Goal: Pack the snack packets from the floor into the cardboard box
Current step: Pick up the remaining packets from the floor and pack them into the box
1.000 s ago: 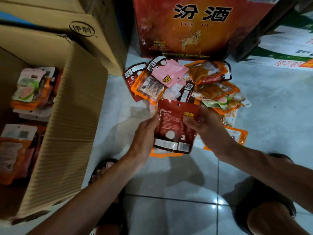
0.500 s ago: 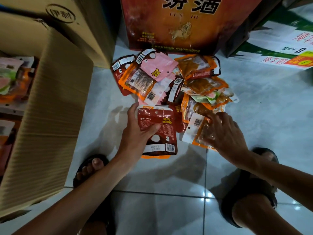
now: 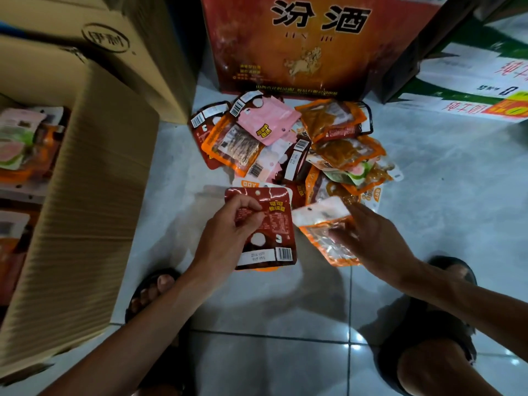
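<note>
Gathering stage of packing, seen from the head camera. The left hand holds a dark red packet in a closed grip, thumb across its face, with the edge of a further orange packet showing beneath it. The right hand closes its grip on an orange packet with a white header, raised at the near edge of the pile of snack packets on the tiled floor; motion blur hides the exact finger placement. The cardboard box stands open well to the left, with packets already inside. A red printed carton stands behind the pile. Judged step: collecting packets into a handful. The next move likely calls for stacking the orange packet onto the red one, then carrying both left over the box wall. Many packets remain, so the task appears partway done.
</note>
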A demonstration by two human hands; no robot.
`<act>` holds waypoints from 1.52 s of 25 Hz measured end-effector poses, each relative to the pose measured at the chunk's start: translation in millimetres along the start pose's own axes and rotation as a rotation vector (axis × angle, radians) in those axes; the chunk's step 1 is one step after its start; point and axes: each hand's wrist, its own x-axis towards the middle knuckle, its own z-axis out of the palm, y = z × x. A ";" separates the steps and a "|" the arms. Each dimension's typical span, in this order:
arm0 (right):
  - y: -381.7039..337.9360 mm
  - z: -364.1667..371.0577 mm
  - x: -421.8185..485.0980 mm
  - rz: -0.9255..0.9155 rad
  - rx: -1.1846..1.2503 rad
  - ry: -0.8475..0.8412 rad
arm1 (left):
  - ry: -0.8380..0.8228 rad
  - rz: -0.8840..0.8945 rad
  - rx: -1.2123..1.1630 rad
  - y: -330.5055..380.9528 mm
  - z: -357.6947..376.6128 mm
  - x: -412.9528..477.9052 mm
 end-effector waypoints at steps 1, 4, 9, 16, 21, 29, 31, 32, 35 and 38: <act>-10.9 -5.9 6.7 0.050 0.075 0.062 | 0.029 0.029 0.001 5.3 -6.1 1.9; -52.1 -30.8 33.0 0.206 0.476 0.114 | 0.127 0.104 -0.137 28.6 -25.5 -0.3; -142.3 -53.3 64.7 0.179 0.932 -0.049 | 0.187 0.153 -0.309 60.3 -65.1 -18.5; -281.4 -66.5 130.1 -0.105 0.790 -0.049 | 0.543 0.295 -0.552 64.6 -184.5 -52.4; -388.6 -55.5 213.9 -0.421 0.402 -0.033 | 0.687 0.178 -0.764 41.8 -265.8 -54.4; -430.1 14.8 295.5 -0.775 -0.670 -0.463 | 0.737 0.103 -0.949 1.9 -318.2 -56.9; -415.5 44.2 287.6 -0.907 -0.908 -0.520 | 0.671 0.089 -0.848 -1.9 -322.5 -55.8; -407.8 58.7 283.1 -0.962 -0.990 -0.536 | 0.641 0.062 -0.796 -5.8 -326.0 -54.2; -385.7 86.3 271.7 -0.977 -0.975 -0.601 | 0.620 -0.048 -0.656 -14.8 -336.1 -46.3; -385.9 77.2 268.4 -0.826 -0.712 -0.501 | 0.594 -0.118 -0.459 -18.9 -334.9 -44.0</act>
